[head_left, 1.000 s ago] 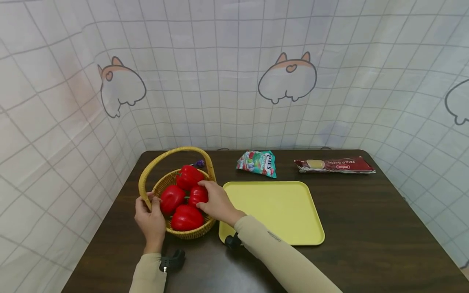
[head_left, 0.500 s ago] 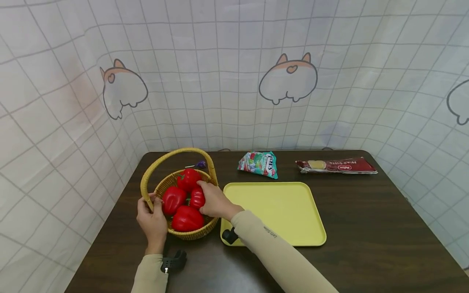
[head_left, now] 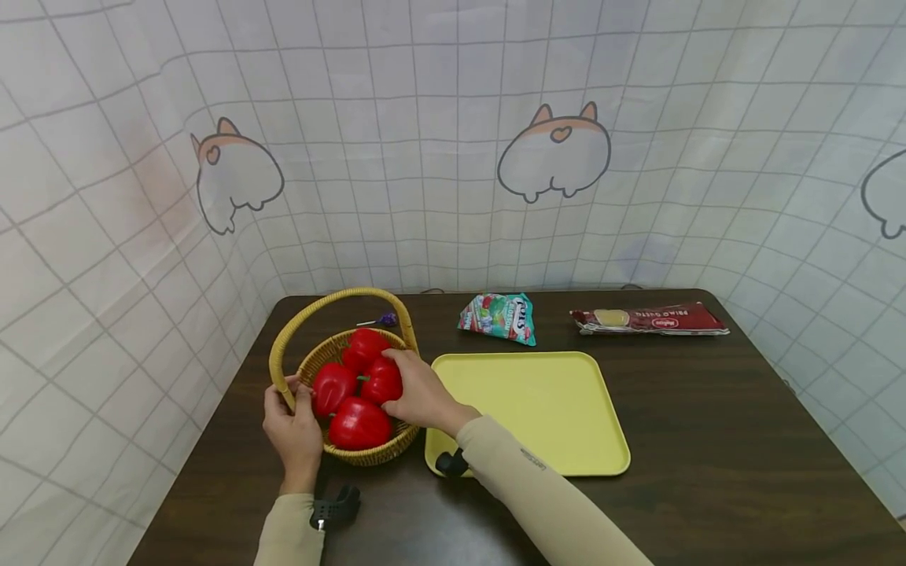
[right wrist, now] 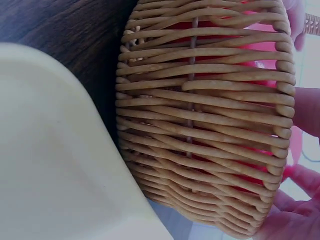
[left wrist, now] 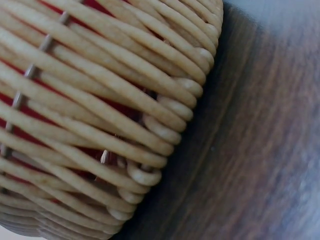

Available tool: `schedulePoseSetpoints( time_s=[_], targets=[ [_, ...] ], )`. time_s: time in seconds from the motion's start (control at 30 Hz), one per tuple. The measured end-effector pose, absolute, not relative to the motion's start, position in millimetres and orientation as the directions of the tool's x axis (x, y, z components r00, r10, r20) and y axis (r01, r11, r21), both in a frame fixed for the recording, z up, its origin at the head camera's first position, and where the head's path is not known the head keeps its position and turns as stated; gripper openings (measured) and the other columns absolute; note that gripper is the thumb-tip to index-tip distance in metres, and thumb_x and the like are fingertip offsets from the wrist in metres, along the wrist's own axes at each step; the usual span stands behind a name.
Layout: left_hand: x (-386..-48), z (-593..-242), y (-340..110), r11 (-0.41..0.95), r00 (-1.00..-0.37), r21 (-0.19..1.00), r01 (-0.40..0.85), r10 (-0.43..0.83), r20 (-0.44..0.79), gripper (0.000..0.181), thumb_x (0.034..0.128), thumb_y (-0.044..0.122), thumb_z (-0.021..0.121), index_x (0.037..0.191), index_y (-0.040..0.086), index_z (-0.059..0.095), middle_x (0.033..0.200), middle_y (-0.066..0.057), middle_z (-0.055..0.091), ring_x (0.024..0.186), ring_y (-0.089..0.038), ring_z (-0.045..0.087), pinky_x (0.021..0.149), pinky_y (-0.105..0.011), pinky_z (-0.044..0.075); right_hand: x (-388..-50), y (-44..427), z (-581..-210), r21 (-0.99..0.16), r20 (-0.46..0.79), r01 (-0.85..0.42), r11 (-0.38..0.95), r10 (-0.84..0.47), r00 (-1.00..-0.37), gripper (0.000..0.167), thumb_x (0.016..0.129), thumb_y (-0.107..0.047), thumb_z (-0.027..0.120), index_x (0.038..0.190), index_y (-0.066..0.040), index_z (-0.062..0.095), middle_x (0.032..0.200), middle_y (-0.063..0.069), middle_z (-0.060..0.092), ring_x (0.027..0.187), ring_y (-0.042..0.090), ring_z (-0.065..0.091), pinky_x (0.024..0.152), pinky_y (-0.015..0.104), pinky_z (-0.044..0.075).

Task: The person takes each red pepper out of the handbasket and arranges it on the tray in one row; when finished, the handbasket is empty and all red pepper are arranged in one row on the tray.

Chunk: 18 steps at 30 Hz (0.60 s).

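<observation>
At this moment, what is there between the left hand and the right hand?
Red peppers in the basket; the head view shows this. The left hand holds the basket's side, and the right hand grips the rightmost pepper.

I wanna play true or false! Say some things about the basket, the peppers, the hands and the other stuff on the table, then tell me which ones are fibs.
1. Four red peppers show in the basket. True.
2. The left hand is far from the basket. False: it grips the basket near the foot of the handle.
3. The right hand is at one red pepper. True.
4. The yellow tray is left of the basket. False: it is on the right.
5. The teal snack bag lies behind the tray. True.
6. The dark red packet stands upright. False: it lies on the table.
</observation>
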State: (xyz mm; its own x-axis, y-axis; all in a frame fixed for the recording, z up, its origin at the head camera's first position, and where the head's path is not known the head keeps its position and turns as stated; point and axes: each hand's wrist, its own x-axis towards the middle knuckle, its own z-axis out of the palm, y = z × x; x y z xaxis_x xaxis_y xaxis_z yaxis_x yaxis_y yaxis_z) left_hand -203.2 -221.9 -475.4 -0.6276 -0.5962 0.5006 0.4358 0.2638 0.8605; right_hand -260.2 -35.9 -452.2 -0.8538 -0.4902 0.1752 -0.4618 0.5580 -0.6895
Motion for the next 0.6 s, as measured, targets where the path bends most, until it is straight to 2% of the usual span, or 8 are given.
schedulePoseSetpoints(
  time_s=[0.1, 0.3, 0.6],
  targets=[
    [-202.1, -474.4, -222.1, 0.26, -0.635, 0.859, 0.441, -0.586, 0.503, 0.021, 0.0958, -0.003, 0.054, 0.112, -0.017, 0.052, 0.091, -0.029, 0.057, 0.08, -0.013, 0.057, 0.074, -0.015, 0.047, -257.9, -33.4, -452.7, -0.715, 0.187, -0.454, 0.532, -0.48, -0.857, 0.081, 0.074, -0.018, 0.081, 0.144, -0.013, 0.04, 0.139, 0.007, 0.046, 0.12, 0.024, 0.05, 0.092, 0.04, 0.051],
    [-201.8, -474.4, -222.7, 0.272, -0.632, 0.858, 0.436, -0.587, 0.507, 0.022, 0.0962, -0.002, 0.054, 0.112, -0.017, 0.052, 0.089, -0.024, 0.057, 0.079, -0.013, 0.057, 0.074, -0.015, 0.047, -256.0, -31.2, -455.2, -0.759, 0.213, -0.432, 0.487, -0.442, -0.872, 0.08, 0.074, -0.022, 0.08, 0.143, -0.016, 0.04, 0.138, 0.005, 0.046, 0.119, 0.023, 0.05, 0.089, 0.039, 0.052],
    [-202.4, -474.4, -221.2, 0.27, -0.625, 0.858, 0.436, -0.596, 0.505, 0.018, 0.095, -0.006, 0.053, 0.11, -0.015, 0.051, 0.088, -0.025, 0.057, 0.079, -0.022, 0.058, 0.073, -0.017, 0.048, -253.8, -25.5, -456.3, -0.801, 0.247, -0.425, 0.422, -0.415, -0.876, 0.081, 0.074, -0.026, 0.08, 0.144, -0.021, 0.04, 0.133, 0.003, 0.048, 0.117, 0.021, 0.05, 0.086, 0.036, 0.053]
  ],
)
